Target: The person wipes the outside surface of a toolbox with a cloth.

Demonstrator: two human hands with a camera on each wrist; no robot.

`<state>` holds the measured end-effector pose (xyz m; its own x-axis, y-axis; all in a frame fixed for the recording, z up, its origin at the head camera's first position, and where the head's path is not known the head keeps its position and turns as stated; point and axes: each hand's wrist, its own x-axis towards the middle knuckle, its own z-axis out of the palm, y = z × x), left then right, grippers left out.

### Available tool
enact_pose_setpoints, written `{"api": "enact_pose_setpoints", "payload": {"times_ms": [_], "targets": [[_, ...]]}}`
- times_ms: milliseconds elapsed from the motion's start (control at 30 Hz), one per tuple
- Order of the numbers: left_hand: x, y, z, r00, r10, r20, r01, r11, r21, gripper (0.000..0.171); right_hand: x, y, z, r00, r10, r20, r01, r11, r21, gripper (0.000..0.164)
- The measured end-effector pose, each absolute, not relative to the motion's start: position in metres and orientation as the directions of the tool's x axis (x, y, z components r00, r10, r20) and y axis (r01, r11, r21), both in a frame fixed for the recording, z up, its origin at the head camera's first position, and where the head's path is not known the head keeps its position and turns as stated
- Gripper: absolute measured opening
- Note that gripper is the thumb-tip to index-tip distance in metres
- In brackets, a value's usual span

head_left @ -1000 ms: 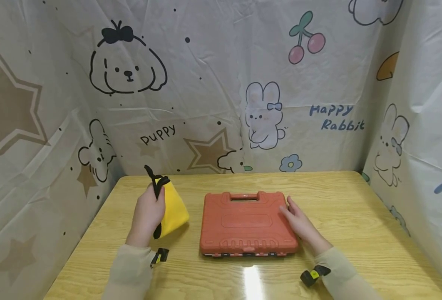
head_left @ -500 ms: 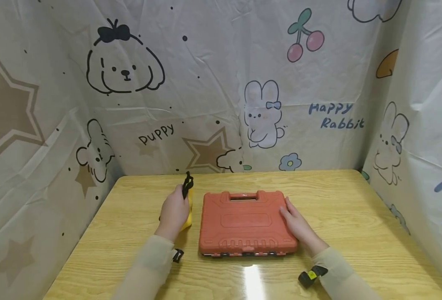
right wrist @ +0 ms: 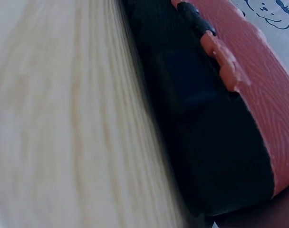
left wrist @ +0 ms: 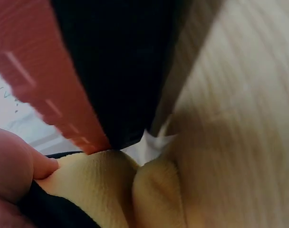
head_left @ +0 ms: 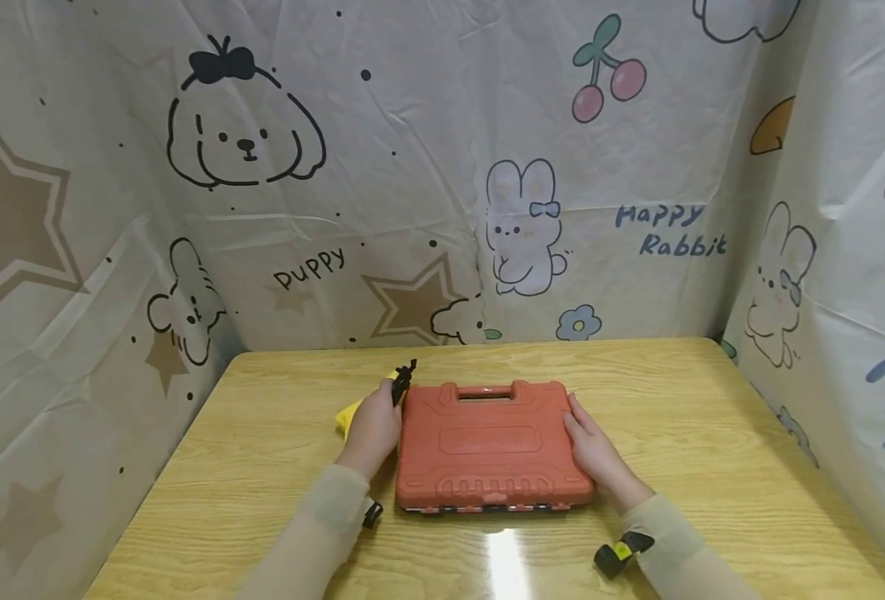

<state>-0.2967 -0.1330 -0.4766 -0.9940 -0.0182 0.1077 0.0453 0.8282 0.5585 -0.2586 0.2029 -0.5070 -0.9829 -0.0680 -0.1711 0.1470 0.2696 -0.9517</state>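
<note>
A red plastic carry case (head_left: 490, 439) with a black lower half lies on the wooden table (head_left: 712, 467), its handle toward the back. My left hand (head_left: 374, 425) is at the case's left side and grips a yellow cloth (head_left: 347, 417) with black edging. In the left wrist view the thumb presses on the yellow cloth (left wrist: 87, 178), which sits right at the case's corner (left wrist: 94, 140). My right hand (head_left: 598, 450) rests along the case's right side, thumb at the lid's edge and fingers fairly straight. The right wrist view shows the case's dark side (right wrist: 206, 142) close up.
A white curtain (head_left: 382, 167) printed with cartoon animals hangs behind the table and along both sides. Small black cameras are strapped to the wrists, the right camera (head_left: 613, 560) near the table's front.
My left hand has carried the yellow cloth rightward to the case's left side, turning it so the cloth now shows behind the hand. The right hand and case have stayed nearly in place.
</note>
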Motion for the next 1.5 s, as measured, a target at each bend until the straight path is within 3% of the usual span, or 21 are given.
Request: {"api": "enact_pose_setpoints", "payload": {"times_ms": [600,1500], "targets": [[-0.296,-0.136,-0.488,-0.995,0.017,0.100,0.069,0.832,0.550,0.033,-0.259,0.204,-0.508,-0.988,-0.024,-0.150,0.134,0.325,-0.936,0.058],[-0.252,-0.148,-0.489,-0.991,0.099,0.085,0.128,0.850,0.511,0.015,-0.257,0.199,-0.508,-0.985,0.006,-0.174,0.165,0.344,-0.924,0.058]]}}
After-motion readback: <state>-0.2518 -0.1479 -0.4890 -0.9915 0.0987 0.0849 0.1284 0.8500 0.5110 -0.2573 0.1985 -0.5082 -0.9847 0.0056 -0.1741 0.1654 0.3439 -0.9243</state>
